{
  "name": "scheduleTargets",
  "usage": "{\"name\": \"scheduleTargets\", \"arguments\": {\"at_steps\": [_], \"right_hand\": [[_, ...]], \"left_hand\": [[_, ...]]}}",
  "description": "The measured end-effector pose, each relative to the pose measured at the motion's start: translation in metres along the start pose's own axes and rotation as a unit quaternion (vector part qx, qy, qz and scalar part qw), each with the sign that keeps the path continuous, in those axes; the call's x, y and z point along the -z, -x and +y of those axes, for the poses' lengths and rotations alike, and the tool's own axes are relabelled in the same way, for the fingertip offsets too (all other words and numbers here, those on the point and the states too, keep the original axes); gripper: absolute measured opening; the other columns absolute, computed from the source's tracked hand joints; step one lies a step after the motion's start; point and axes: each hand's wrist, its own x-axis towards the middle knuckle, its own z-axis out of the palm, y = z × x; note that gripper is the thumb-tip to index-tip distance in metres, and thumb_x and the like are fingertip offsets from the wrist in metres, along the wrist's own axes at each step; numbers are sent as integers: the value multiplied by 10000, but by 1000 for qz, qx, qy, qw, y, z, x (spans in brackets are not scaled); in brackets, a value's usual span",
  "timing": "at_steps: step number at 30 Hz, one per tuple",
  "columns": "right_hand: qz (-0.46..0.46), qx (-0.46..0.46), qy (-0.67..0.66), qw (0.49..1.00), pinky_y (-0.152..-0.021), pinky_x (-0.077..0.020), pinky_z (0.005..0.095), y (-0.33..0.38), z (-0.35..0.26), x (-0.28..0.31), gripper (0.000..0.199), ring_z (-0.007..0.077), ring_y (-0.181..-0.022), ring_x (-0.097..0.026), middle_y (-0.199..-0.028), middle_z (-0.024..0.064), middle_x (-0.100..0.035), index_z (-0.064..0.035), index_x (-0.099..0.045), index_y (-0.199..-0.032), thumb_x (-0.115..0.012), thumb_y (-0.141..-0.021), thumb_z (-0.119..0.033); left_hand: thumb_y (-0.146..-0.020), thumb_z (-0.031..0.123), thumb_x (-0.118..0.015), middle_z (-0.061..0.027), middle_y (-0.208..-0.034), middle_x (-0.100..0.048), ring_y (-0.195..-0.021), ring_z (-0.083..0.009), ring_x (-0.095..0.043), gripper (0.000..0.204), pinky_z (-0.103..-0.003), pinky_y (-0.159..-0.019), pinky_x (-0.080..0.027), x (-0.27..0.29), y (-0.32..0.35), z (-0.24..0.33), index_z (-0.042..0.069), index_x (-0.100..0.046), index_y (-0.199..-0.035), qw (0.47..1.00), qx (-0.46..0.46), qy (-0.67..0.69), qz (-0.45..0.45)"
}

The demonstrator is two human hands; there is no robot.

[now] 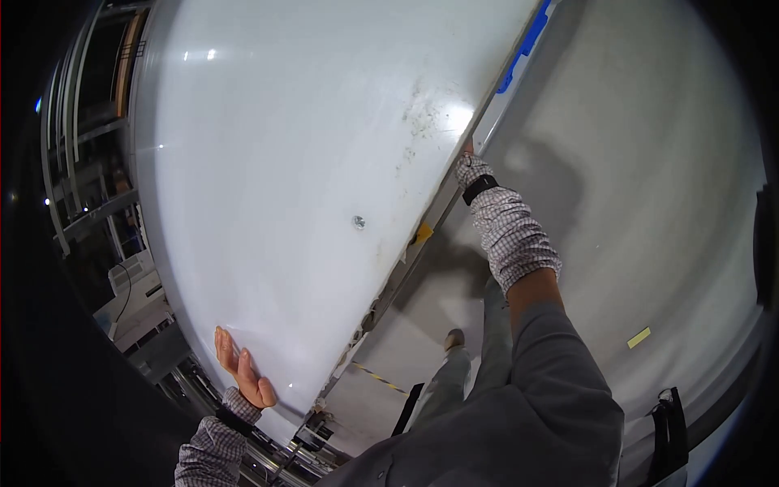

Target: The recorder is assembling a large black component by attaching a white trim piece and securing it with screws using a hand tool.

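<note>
A broad white glossy tabletop (pixel 268 162) fills the left and middle of the head view. My left hand (pixel 246 375) is over its near left corner with fingers stretched apart and nothing in them. I cannot tell whether it touches the surface. My right arm reaches forward to the table's long right edge. Most of my right hand (pixel 469 148) is hidden at or beneath that edge, so its fingers do not show. A small crumpled silvery bit (pixel 359 221) lies on the tabletop, and dark smudges mark the surface toward the edge.
Farther along the edge is a bright blue strip (pixel 523 50); a yellow piece (pixel 423 234) sticks out nearer me. Metal frames and a pale machine (pixel 134 284) stand left of the table. The grey floor (pixel 649 203) carries a yellow marker (pixel 639 338) and striped tape (pixel 380 378).
</note>
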Motion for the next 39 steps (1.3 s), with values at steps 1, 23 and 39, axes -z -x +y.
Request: {"name": "scheduleTargets", "arguments": {"at_steps": [1,23,39], "right_hand": [[4,-21,-145,989,-611,-478,294,1,-5,4,46,171,-645,-590,-706,79,-623,-22,-572,-760,-535,-786,-33],[-147,-8,231,962,-762,-475,335,-7,-17,-12,348,287,-843,-606,-832,157,-636,-48,-621,-906,-645,-724,-343],[-32,-14,212,977,-711,-496,402,-18,2,-9,194,322,-786,-616,-810,153,-643,-90,-672,-810,-586,-733,-246]], "left_hand": [[-833,241,-327,-276,-1373,-167,-1263,-485,-177,550,-598,-1003,-147,1,-1,1,80,-256,-1354,1000,1,-2,-5],[-887,304,-304,-265,-1382,-167,-1265,-475,-190,530,-562,-1011,-170,7,0,5,72,-245,-1360,1000,-3,-15,-5],[-908,341,-283,-280,-1384,-170,-1277,-445,-186,529,-542,-1022,-164,1,-11,1,49,-263,-1348,999,-33,-8,12]]}}
